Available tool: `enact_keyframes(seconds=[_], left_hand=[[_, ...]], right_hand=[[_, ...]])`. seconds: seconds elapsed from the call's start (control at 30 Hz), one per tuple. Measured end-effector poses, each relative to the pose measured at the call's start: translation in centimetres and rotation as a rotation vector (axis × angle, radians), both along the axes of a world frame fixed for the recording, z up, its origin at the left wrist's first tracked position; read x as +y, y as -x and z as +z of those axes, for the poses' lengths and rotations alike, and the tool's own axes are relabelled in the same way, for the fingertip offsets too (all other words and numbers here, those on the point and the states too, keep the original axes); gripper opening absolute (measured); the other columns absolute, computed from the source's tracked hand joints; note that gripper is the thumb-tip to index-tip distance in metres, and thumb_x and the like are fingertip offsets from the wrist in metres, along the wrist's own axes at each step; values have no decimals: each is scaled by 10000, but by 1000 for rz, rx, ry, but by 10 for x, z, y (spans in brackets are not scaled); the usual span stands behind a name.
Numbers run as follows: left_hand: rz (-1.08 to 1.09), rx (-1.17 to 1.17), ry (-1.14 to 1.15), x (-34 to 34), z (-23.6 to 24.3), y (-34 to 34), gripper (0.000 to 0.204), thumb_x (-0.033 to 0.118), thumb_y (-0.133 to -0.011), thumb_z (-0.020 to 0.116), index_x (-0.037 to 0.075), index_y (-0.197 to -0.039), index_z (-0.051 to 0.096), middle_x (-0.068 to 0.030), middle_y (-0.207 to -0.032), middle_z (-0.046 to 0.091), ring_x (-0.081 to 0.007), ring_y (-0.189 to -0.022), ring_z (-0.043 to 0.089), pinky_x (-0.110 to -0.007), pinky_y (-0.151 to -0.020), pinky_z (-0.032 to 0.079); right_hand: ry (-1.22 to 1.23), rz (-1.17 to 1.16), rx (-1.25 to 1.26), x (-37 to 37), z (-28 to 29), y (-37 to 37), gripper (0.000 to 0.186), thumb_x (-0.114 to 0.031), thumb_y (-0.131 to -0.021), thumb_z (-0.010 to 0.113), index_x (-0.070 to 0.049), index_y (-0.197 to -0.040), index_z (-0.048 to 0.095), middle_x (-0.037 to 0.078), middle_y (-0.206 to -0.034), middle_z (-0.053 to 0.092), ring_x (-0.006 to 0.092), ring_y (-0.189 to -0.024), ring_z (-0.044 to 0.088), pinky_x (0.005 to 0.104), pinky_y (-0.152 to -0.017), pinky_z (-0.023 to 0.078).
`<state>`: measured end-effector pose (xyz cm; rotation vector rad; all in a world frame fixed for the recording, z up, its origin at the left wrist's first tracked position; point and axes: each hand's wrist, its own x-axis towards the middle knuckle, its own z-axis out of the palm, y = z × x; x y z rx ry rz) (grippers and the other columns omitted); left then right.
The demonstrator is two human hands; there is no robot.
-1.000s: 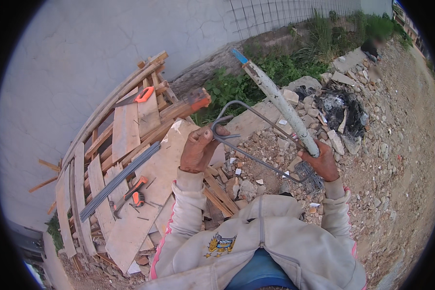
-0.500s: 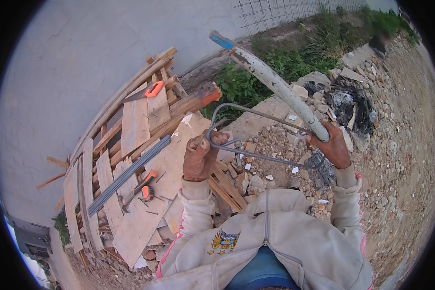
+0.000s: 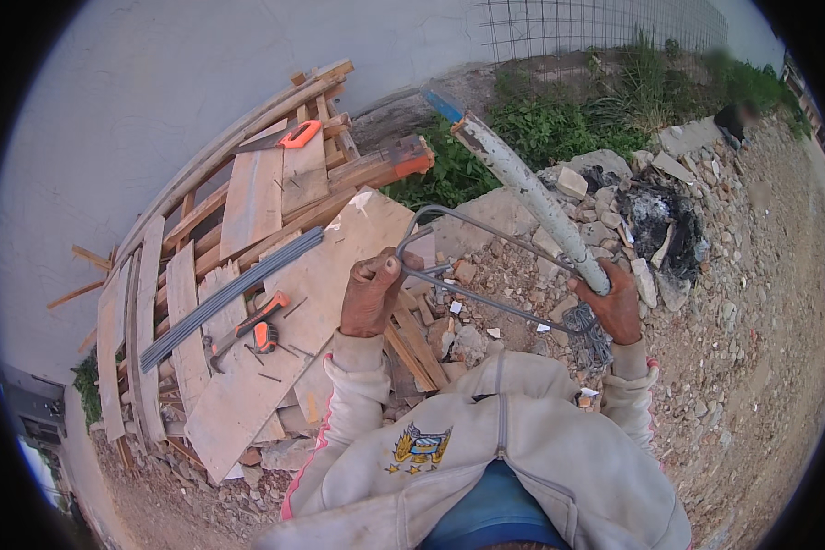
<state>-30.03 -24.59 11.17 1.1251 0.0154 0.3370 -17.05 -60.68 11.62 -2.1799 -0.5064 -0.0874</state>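
- Left hand [image 3: 371, 295] pinches a bent grey steel-rod frame [image 3: 500, 233] reaching toward 3 o'clock.
- Right hand [image 3: 618, 307] wraps a chipped, white-painted metal pipe [image 3: 530, 190], blue-tipped, slanting toward 11 o'clock.
- Bundled straight grey metal rods [image 3: 232, 301] lie at left hand's 9 o'clock.

The blue tip [image 3: 443, 105] of the pipe [image 3: 529, 194] now appears nearer the orange-ended timber [image 3: 405, 162] than before.

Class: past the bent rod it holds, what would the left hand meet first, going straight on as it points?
Probably the pale wooden sheet, just ahead of the left hand; depth is unclear, so it might pass above.
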Motion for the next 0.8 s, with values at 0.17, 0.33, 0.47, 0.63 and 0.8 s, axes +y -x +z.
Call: enact_keyframes(seconds=[0.17, 0.33, 0.47, 0.63, 0.8], left_hand=[[65, -11, -9, 12, -12, -6, 390, 376, -975, 711, -11, -1008, 748, -103, -1060, 718, -219, -1033, 645, -416, -1008, 475], [129, -67, 218, 6, -34, -34, 387, 386, -1015, 654, 19, -1132, 699, -87, -1121, 701, -191, -1042, 642, -406, -992, 493], [247, -3, 301, 0, -43, -70, 409, 391, -1034, 618, 43, -1247, 643, -92, -1184, 678, -193, -1067, 646, -382, -960, 508], [350, 336, 96, -41, -78, -123, 683, 424, -1014, 633, -6, -1507, 433, -92, -1287, 636, -161, -1067, 634, -315, -929, 509], [397, 306, -103, -111, -90, -198, 682, 288, -1001, 670, -33, -1518, 361, -151, -1251, 638, -169, -894, 679, -286, -787, 543]], right_hand=[[-80, 60, 104, 14, -26, 6, 351, -209, -815, 849, 24, -1037, 711, 118, -831, 709, 190, -720, 651, 349, -682, 516], [-249, 110, 259, 31, -40, -10, 259, -188, -846, 827, 6, -931, 677, 30, -769, 649, 114, -700, 581, 298, -653, 482], [-272, 89, 356, 43, -61, -37, 241, -177, -846, 826, -6, -924, 675, 10, -746, 643, 96, -681, 560, 280, -639, 468], [-244, 21, 185, 64, -89, -74, 247, -163, -864, 813, 23, -966, 687, 23, -748, 648, 99, -648, 558, 273, -593, 449], [-259, 5, 71, 88, -103, -103, 268, -181, -852, 819, 29, -967, 699, 105, -827, 702, 217, -718, 631, 373, -718, 507]])
